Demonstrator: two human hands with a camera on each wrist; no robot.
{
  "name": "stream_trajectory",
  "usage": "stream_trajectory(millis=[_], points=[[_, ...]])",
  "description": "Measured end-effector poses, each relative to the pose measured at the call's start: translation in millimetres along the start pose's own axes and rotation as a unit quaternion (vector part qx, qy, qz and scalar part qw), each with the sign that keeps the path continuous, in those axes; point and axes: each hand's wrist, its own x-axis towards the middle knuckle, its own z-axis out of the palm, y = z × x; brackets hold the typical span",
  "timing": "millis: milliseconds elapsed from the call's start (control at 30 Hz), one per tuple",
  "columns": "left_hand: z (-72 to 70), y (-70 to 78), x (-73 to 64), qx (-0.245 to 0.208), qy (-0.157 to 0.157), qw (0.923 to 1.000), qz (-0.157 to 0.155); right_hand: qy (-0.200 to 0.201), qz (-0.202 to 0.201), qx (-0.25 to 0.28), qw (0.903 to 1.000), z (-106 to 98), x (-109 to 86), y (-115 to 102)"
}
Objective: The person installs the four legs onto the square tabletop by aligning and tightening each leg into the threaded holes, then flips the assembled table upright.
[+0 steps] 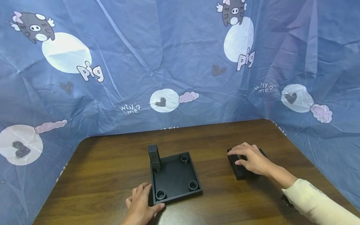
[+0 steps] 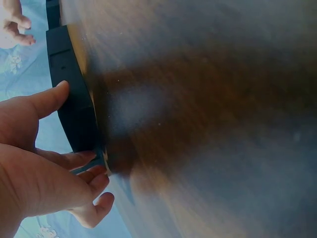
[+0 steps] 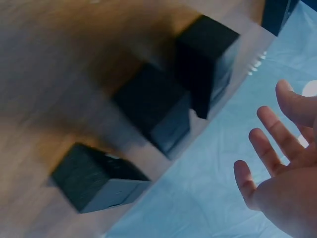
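A shallow square black tray (image 1: 175,175) lies on the table, with round ring sockets in three corners and a black post (image 1: 154,156) standing upright at its far left corner. My left hand (image 1: 140,200) holds the tray's near left corner, thumb on the front wall (image 2: 74,89) and fingers along the left side. To the right, my right hand (image 1: 251,157) hovers over black blocks (image 1: 236,167), partly covering them. Its fingers are spread and loosely bent in the right wrist view, apart from the blocks (image 3: 153,109), with nothing between them.
A small dark piece (image 1: 287,200) lies beside the right sleeve (image 1: 312,197). The brown wooden table (image 1: 112,162) ends at a blue printed cloth (image 1: 168,62) hanging behind and along the right.
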Motion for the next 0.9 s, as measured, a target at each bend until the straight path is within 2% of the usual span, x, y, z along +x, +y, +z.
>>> stream_trajectory(millis=[100, 200, 333, 500, 633, 733, 900], points=[[-0.4, 0.4, 0.9, -0.003, -0.008, 0.9999, -0.007, 0.002, -0.018, -0.026, 0.9995, -0.6, -7.3, 5.0], [-0.5, 0.6, 1.1, -0.002, -0.011, 0.9999, -0.004, 0.002, -0.054, -0.065, 0.9964, -0.6, -13.4, 9.4], [-0.5, -0.2, -0.3, 0.000, -0.001, 0.9999, 0.010, -0.022, -0.084, -0.112, 0.9899, 1.6, -20.8, 13.3], [-1.0, -1.7, -1.7, 0.000, 0.011, 0.9995, 0.028, -0.060, -0.093, -0.139, 0.9842, 7.7, -26.5, 12.6], [-0.1, -1.6, -0.7, 0.002, 0.006, 0.9997, 0.022, -0.080, -0.092, -0.147, 0.9816, 13.0, -28.7, 12.3], [-0.1, -1.3, 0.6, 0.000, -0.005, 1.0000, 0.008, -0.083, -0.098, -0.156, 0.9794, 16.1, -28.6, 13.2], [-0.9, -1.2, 0.9, -0.002, -0.009, 0.9999, 0.006, -0.079, -0.110, -0.164, 0.9770, 19.1, -28.6, 14.7]])
